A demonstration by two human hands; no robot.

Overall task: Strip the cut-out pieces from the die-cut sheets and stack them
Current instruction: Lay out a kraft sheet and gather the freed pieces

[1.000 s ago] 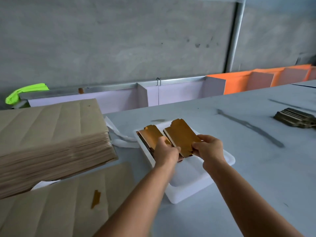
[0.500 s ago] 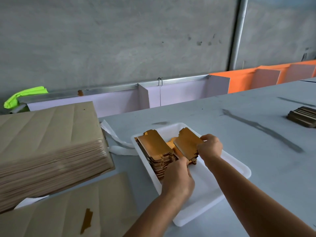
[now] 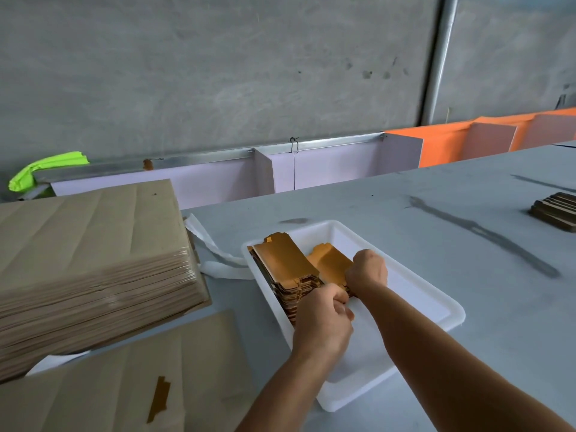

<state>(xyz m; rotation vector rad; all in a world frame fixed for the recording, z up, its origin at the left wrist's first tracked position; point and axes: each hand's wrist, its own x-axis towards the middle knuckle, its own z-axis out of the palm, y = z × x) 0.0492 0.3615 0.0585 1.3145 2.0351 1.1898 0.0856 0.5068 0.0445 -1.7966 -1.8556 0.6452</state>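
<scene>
Fingers (image 3: 339, 299) on glossy notched cut-outs (image 3: 285, 265)

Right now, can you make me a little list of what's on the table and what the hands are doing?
tray: white tray on the grey table
in tray: two stacks of gold cut-out pieces, side by side
left hand: left hand at the near end of the stacks, fingers curled; what it holds is hidden
right hand: right hand grips the near end of the shorter stack
left side: tall pile of die-cut sheets
nearest sheet: loose brown sheet with one gold piece showing
far right: small dark stack
</scene>
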